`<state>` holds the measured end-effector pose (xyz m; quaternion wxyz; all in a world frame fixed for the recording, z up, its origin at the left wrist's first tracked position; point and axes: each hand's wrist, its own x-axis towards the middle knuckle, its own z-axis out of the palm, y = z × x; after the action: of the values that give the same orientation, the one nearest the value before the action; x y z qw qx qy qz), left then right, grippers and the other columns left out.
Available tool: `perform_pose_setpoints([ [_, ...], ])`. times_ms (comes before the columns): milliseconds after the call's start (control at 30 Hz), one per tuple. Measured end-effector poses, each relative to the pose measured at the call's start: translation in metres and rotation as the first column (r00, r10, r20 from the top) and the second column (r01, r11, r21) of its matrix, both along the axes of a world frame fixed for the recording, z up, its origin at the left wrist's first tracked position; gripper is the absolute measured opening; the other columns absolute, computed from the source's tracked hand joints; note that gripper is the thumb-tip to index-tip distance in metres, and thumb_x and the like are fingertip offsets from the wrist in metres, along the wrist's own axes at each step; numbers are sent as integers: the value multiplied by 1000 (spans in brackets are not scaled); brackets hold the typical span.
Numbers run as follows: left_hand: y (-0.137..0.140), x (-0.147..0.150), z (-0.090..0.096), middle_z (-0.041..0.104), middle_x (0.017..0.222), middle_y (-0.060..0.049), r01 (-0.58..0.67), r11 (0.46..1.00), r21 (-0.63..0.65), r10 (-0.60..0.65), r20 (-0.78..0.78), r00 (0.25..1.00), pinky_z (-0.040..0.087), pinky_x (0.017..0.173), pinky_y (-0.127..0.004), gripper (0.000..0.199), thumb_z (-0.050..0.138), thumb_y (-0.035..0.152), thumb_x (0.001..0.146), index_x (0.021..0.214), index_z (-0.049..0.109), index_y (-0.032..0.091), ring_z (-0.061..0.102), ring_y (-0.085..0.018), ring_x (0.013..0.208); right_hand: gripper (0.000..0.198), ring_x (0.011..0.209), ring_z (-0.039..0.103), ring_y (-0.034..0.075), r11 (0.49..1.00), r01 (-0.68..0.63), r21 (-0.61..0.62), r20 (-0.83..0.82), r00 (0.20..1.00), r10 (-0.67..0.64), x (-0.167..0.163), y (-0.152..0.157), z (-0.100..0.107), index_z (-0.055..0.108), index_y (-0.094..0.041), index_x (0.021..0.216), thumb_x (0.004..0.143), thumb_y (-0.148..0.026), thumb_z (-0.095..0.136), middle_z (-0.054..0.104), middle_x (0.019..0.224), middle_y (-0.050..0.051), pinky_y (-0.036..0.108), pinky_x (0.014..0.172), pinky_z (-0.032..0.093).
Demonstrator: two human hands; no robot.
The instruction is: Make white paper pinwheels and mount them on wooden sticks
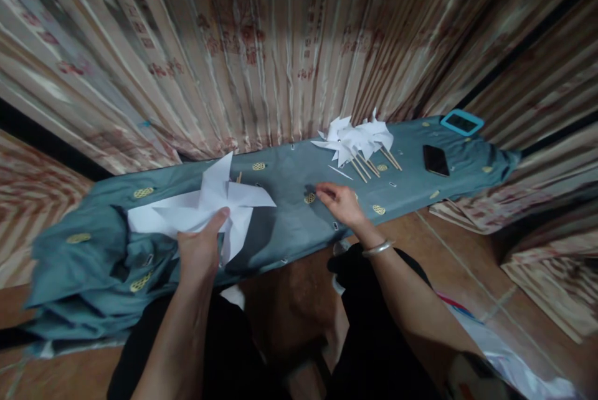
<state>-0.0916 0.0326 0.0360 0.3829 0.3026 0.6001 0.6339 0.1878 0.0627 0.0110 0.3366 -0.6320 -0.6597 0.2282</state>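
My left hand [200,250] is closed on a white paper pinwheel [212,194], its thumb pressed near the middle of the folded blades. White paper [156,216] spreads to the left behind that hand; whether it is a separate sheet I cannot tell. Just behind the pinwheel, the tip of a thin wooden stick [239,177] shows. My right hand [341,202] hovers low over the green cloth [289,188], thumb and fingertips pinched together. Anything between those fingertips is too small to make out. A silver bangle [378,248] circles the right wrist.
Several finished-looking white pinwheels [348,138] on wooden sticks lie together at the back, with a thin white strip [341,172] in front. Farther right are a dark phone [436,160] and a blue-framed device [462,122]. Patterned curtains [280,57] hang behind the cloth-covered surface.
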Motion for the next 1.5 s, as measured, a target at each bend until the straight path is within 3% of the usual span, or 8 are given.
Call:
perform_pose_setpoints([
  [167,-5,6,4,73,80,-4,-1,1000,-9,1,83,997,59,76,-30,31,83,23,50,75,66,17,70,-20,83,26,111,61,23,970,-209,-127,514,822,245,-30,-19,1,67,-15,110,89,-21,54,67,117,13,33,98,45],
  [267,-6,12,12,72,74,-5,-16,998,-55,21,87,996,59,67,-28,25,82,19,49,66,64,17,70,-21,78,25,112,57,25,969,-198,-150,665,704,247,-44,-22,-3,66,-12,107,91,-20,49,63,118,16,36,97,45],
  [467,3,25,29,68,63,-2,-27,997,-79,47,268,962,61,71,-32,21,76,9,48,63,63,16,70,-21,72,27,110,55,27,973,-182,-139,720,656,226,-57,-27,-6,65,-10,105,92,-14,41,60,119,20,36,92,47],
  [567,13,30,40,72,70,-3,-48,999,22,38,335,942,59,83,-36,22,73,4,48,67,65,12,70,-21,79,30,111,54,30,975,-178,-133,735,643,217,-59,-29,-6,64,-7,107,91,-13,39,58,123,22,37,91,48],
  [700,30,24,48,74,77,-5,-89,987,136,40,326,945,59,83,-44,25,73,2,48,70,66,10,69,-22,83,31,111,54,29,973,-188,-131,739,636,222,-58,-29,-6,63,-6,109,91,-13,39,58,123,23,38,93,46],
  [1100,22,-57,12,75,87,-1,-288,912,292,201,294,934,53,96,-44,32,74,0,54,82,66,13,68,-20,95,24,106,63,26,970,-199,-141,646,723,242,-50,-15,-11,71,-11,97,91,-19,49,69,112,18,35,95,46],
  [1267,18,-70,10,75,89,-5,-322,886,333,244,254,936,53,97,-44,31,73,1,55,84,66,10,68,-22,99,27,104,65,23,964,-237,-122,558,787,264,-77,-6,-10,69,-15,109,92,-17,48,71,110,13,33,94,46],
  [1500,13,-83,6,74,88,-6,-346,902,257,288,238,928,52,97,-41,29,76,4,53,80,66,7,69,-20,90,29,104,64,22,950,-287,-127,540,783,309,-109,2,-12,69,-16,108,95,-18,44,72,108,12,31,93,46],
])
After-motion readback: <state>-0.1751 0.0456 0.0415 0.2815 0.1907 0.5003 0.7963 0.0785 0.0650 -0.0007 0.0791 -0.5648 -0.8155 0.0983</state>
